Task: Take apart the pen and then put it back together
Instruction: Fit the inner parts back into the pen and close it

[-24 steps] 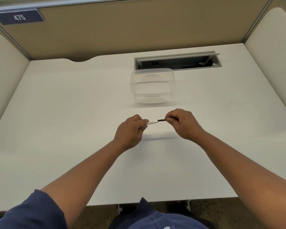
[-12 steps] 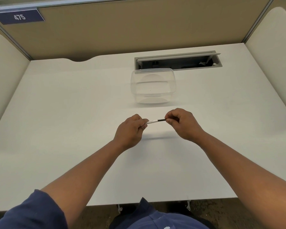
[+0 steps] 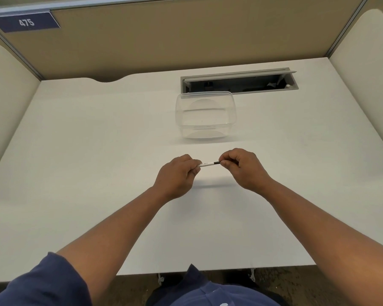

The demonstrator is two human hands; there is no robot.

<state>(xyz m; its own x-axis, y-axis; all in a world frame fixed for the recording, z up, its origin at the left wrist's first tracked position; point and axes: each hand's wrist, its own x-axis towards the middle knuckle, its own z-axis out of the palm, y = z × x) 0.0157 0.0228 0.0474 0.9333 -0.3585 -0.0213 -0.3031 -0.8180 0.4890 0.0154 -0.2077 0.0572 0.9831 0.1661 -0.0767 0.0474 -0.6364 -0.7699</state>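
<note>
Closer together than a moment ago, my left hand (image 3: 177, 173) and right hand (image 3: 244, 167) each pinch one end of the slim white-and-black plastic pen (image 3: 209, 163) above mid-desk, bracing it for twisting apart.

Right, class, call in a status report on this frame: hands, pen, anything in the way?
Left hand and right hand each pinch one end of the pen, held level above the desk. Clear tub sits beyond, apart. Nothing in the way.

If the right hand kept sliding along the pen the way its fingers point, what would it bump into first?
Probably the left hand. The right hand points leftward along the pen, and only that short bare stretch separates them.
</note>
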